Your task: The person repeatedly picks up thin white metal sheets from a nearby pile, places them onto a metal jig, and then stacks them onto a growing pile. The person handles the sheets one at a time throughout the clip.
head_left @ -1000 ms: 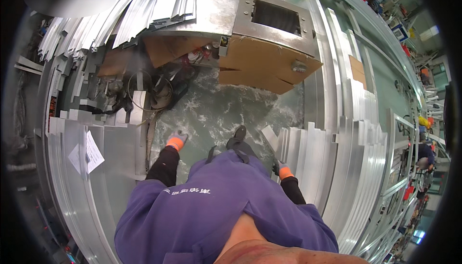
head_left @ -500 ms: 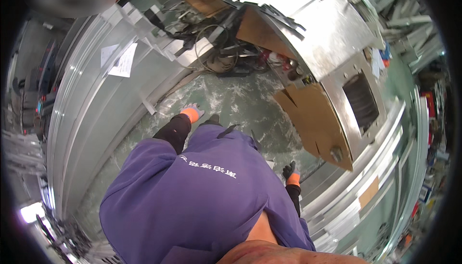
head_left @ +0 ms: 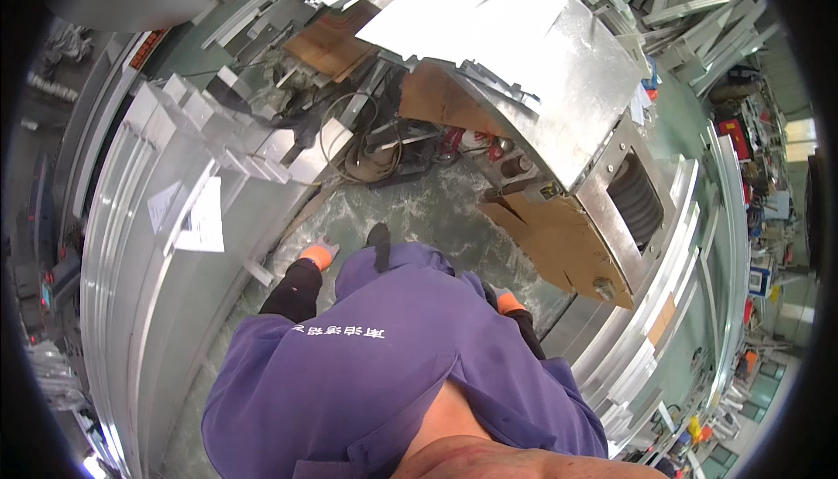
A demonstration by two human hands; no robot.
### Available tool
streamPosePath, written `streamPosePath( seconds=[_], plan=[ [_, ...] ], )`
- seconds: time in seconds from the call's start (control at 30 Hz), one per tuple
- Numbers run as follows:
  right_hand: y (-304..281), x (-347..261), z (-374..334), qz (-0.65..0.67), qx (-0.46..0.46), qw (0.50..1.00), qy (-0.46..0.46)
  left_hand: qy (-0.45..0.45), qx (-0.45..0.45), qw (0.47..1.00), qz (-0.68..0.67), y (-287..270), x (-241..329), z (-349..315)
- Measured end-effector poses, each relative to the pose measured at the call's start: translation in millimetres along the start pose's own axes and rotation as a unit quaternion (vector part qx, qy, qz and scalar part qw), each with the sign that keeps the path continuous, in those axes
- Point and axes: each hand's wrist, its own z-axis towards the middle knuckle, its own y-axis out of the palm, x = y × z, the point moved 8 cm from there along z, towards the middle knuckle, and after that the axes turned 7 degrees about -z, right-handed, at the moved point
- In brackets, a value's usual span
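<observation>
Nothing is held: the gloved left hand (head_left: 321,253) hangs just beside the stack of aluminium sheets (head_left: 166,304), its fingers too blurred to tell apart. The right hand (head_left: 504,300) is mostly hidden beside the purple shirt (head_left: 393,374), so its fingers cannot be judged. No sheet is lifted yet; handling seems not begun.

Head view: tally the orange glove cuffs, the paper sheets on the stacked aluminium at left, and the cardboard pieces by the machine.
Orange glove cuffs: 2, left hand, right hand
Paper sheets: 2
Cardboard pieces: 3
Total: 7
</observation>
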Motion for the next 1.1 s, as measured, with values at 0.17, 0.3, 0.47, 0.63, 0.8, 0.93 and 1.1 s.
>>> streamPosePath(
  seconds=[0.17,0.3,0.47,0.63,0.8,0.93,1.1],
  plan=[
    [-29,36,35,0.557,0.136,0.769,0.283,-0.010,-0.003,0.997,0.079,-56,13,49],
    [-53,51,25,0.536,0.161,0.782,0.275,0.030,-0.014,0.990,0.134,-93,94,64],
    [0,99,-11,0.429,0.069,0.821,0.371,0.115,0.014,0.984,0.136,-99,194,94],
    [-5,100,-22,0.126,0.172,0.958,0.191,0.130,0.102,0.984,0.070,-134,299,62],
    [4,122,-1,0.470,0.086,0.791,0.381,0.138,0.248,0.954,0.097,-201,390,57],
    [-38,108,35,0.518,0.119,0.737,0.418,0.184,0.327,0.922,0.096,-273,463,60],
    [-36,101,47,0.521,0.160,0.730,0.412,0.275,0.244,0.927,0.076,-268,594,43]
  ],
)
